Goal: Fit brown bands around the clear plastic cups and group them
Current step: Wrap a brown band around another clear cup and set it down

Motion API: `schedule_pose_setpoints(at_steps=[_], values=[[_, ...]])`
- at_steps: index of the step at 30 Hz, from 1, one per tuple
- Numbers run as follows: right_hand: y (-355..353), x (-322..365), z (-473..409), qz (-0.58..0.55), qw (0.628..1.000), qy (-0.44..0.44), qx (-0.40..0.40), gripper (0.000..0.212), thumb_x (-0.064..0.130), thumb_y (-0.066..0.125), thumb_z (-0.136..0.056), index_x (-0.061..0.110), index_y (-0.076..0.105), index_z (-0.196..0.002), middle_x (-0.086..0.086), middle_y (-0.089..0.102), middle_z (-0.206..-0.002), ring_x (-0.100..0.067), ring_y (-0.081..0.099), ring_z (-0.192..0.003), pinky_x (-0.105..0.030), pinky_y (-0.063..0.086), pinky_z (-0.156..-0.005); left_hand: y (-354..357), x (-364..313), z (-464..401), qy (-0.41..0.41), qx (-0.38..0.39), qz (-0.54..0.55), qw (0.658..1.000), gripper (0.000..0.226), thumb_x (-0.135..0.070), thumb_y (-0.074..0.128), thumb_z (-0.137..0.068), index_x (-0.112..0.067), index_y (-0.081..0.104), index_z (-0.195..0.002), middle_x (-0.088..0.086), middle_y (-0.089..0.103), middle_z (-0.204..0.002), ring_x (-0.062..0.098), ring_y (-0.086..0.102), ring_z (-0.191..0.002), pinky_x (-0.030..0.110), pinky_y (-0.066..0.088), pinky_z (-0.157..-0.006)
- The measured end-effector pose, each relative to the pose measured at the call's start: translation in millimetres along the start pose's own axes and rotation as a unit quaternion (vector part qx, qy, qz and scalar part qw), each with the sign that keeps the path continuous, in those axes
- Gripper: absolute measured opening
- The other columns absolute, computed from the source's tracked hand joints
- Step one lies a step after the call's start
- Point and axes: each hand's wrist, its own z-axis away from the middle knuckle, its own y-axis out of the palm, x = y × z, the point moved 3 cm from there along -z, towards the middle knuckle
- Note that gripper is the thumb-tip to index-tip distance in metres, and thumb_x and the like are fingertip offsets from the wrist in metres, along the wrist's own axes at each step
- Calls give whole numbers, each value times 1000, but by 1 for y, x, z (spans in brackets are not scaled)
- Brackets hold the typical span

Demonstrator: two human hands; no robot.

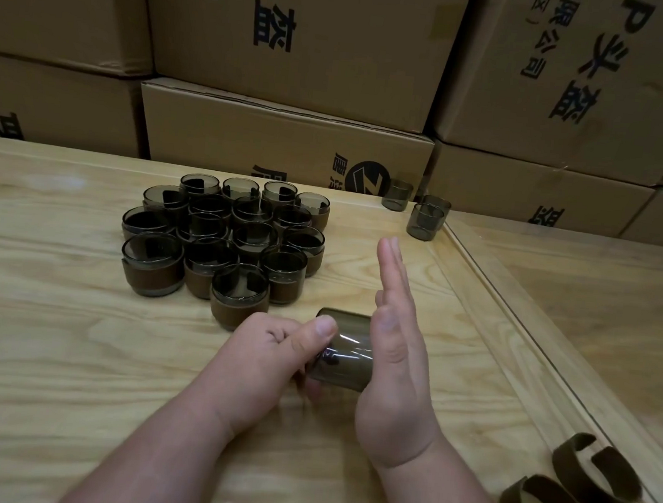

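Unbanded cup [343, 352] on its side above table [73, 349], pinched by left hand [273, 350]; right hand [392, 361] flat vs. base. Risk: slip, rolling into banded group [223, 237].

One unbanded cup [347, 351] lies on its side between two hands, while three more bare cups [425, 215] stand at about one o'clock. At eleven o'clock roughly sixteen banded cups [227, 238] cluster; the exact count is uncertain. Three loose brown bands [581, 498] lie at five o'clock.
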Motion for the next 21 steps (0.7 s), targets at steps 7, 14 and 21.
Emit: schedule_pose_setpoints(at_steps=[7, 14, 21], values=[[2, 17, -2, 76, 990, -109, 49, 76, 64, 33, -103, 13, 29, -160, -3, 10, -174, -24, 6, -160, -55, 14, -127, 1, -6, 1, -35, 7, -16, 999, 91, -83, 46, -72, 6, 57, -57, 16, 62, -50, 22, 60, -46, 32, 46, -55], [6, 24, 0, 91, 984, -148, 46, 74, 61, 33, -104, 10, 32, -157, -10, 12, -173, -29, 7, -160, -54, 12, -127, 3, -5, -2, -25, 10, 16, 1000, 66, -77, 49, -74, -17, 62, -48, -1, 58, -48, 8, 55, -46, 16, 44, -53], [3, 1, 3, -16, 1000, 4, -23, 59, 61, 32, -102, 38, 30, -157, 16, 19, -170, -1, 12, -156, -25, 13, -126, 1, 4, -4, 5, 5, -9, 1000, 57, -73, 59, -75, -19, 79, -76, 11, 77, -78, 25, 75, -81, 37, 57, -79]])
